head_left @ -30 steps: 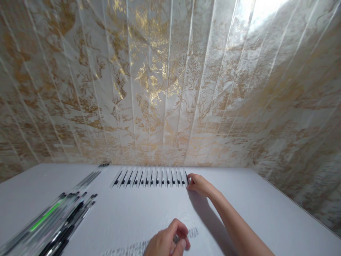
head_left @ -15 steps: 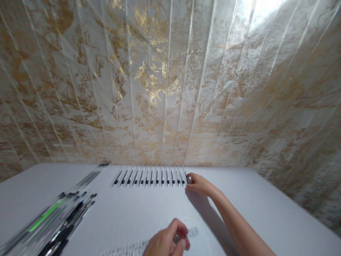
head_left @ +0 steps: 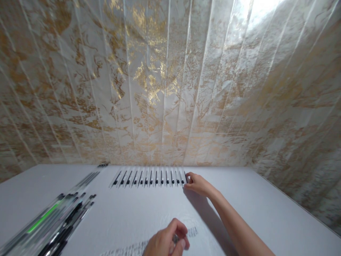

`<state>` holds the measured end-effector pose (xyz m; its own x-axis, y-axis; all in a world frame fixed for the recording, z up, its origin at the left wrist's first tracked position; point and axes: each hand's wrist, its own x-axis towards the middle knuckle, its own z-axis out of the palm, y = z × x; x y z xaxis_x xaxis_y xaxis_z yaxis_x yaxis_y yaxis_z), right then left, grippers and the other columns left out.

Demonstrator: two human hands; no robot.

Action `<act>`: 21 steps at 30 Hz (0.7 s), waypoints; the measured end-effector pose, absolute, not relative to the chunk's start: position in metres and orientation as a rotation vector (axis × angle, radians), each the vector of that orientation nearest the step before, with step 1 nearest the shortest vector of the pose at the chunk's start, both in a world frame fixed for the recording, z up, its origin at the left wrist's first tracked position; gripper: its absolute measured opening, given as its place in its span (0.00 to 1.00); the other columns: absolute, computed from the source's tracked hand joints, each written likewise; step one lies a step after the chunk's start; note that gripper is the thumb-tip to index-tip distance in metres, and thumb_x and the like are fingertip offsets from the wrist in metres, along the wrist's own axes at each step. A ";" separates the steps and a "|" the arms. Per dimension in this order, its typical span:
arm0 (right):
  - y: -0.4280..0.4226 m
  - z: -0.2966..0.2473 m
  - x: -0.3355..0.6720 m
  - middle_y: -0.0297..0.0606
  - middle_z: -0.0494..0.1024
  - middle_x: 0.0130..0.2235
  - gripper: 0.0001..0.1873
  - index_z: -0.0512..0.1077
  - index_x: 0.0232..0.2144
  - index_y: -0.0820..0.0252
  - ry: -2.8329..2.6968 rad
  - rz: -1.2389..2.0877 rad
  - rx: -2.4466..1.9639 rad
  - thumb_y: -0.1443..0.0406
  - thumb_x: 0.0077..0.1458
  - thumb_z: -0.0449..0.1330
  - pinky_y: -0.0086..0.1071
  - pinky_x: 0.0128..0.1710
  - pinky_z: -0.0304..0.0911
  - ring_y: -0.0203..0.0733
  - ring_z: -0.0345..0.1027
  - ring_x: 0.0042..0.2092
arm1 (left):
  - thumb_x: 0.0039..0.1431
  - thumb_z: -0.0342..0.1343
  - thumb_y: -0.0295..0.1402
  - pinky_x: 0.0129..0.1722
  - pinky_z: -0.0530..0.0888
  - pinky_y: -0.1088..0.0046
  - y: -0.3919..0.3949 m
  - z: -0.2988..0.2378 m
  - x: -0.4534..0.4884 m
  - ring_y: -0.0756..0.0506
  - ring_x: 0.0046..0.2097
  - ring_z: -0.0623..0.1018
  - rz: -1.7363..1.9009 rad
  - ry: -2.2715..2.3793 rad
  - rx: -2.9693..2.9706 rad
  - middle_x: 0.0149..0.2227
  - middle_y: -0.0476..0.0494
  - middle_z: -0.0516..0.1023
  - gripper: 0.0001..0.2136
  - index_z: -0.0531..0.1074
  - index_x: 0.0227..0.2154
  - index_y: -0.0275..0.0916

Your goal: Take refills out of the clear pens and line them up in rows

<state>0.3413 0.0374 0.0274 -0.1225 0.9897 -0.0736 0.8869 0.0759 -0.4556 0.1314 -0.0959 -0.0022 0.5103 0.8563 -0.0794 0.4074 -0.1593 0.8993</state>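
Note:
A row of slim clear pen parts (head_left: pixel 151 177) with black clips lies side by side at the back of the white table. My right hand (head_left: pixel 197 183) is at the right end of that row, thumb and fingers pinching the last black-clipped pen part, which they mostly cover. My left hand (head_left: pixel 167 239) hovers low at the front middle, with fingers curled towards the thumb. Something greyish shows in the gap between its fingers, but I cannot tell whether it is held. Many small dark-and-clear pieces (head_left: pixel 125 248) lie behind and beside this hand.
On the left lie bundles of pen barrels and black parts (head_left: pixel 64 224), one bright green. Thin grey rods (head_left: pixel 86 180) and small black pieces (head_left: pixel 103 165) lie behind them. A gold-patterned, creased sheet (head_left: pixel 160 81) rises along the table's back edge.
The view has shifted very slightly. Both hands keep nearly the same place and pose, the right still at the end of the row.

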 end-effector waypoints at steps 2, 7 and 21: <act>0.037 0.028 0.340 0.40 0.78 0.32 0.24 0.71 0.49 0.66 -2.100 0.572 -1.894 0.66 0.47 0.61 0.27 0.30 0.55 0.39 0.68 0.32 | 0.55 0.50 0.35 0.24 0.57 0.77 -0.095 -0.003 0.131 0.53 0.21 0.60 0.570 1.048 1.771 0.34 0.51 0.79 0.07 0.64 0.37 0.43; 0.037 0.029 0.340 0.40 0.78 0.32 0.23 0.71 0.49 0.66 -2.109 0.575 -1.895 0.70 0.47 0.59 0.27 0.31 0.56 0.39 0.69 0.33 | 0.55 0.51 0.36 0.24 0.57 0.77 -0.095 -0.001 0.131 0.53 0.21 0.61 0.569 1.041 1.766 0.34 0.51 0.79 0.07 0.65 0.37 0.43; 0.036 0.029 0.339 0.37 0.78 0.32 0.27 0.69 0.51 0.65 -2.112 0.585 -1.878 0.71 0.46 0.59 0.26 0.31 0.56 0.37 0.67 0.32 | 0.55 0.50 0.32 0.26 0.60 0.77 -0.094 -0.002 0.129 0.53 0.23 0.62 0.567 1.027 1.775 0.35 0.51 0.79 0.07 0.64 0.38 0.43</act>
